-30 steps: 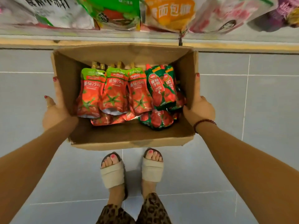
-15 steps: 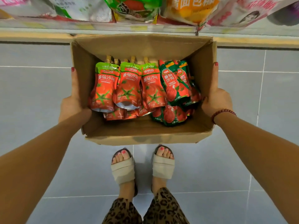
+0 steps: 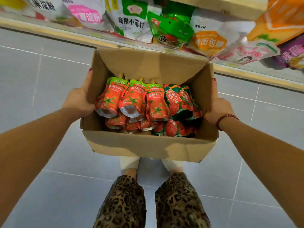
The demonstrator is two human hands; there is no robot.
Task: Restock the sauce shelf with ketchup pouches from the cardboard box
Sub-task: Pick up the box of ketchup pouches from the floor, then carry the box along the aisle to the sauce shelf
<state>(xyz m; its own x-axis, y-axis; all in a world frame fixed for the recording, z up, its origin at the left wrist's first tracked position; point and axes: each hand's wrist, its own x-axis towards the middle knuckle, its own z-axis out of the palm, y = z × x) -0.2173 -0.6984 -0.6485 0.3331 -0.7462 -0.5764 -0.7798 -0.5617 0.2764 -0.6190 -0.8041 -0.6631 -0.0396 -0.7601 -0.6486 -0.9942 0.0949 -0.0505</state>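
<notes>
Because the ketchup pouches (image 3: 133, 101) have not yet been taken out, they all lie inside the open cardboard box (image 3: 148, 147), heaped towards its far wall with spouts pointing away from the person. Three light-green-topped pouches form the upper row on the left and two dark-green ones overlap on the right. At least three more of the first kind and two of the second show beneath, though the pile hides any full count. The one box is carried level in the air above the tiled floor (image 3: 49, 79), its far wall close under the front edge of the shelf (image 3: 246, 74), probably so that pouches can be lifted straight across. The left hand (image 3: 77, 102) and right hand (image 3: 218, 109) clamp it between them, one on each side wall. The fingers (image 3: 88, 79) lie straight along the cardboard, pressing inward rather than curling round anything; whether the thumbs hook over the rim cannot be told. With both hands taken up this way, the box likely has to be set down or propped before any pouch can be picked. One beaded bracelet (image 3: 225, 117) circles the right wrist. On the shelf stand at least eight assorted packets (image 3: 133, 22), several of them cropped.
</notes>
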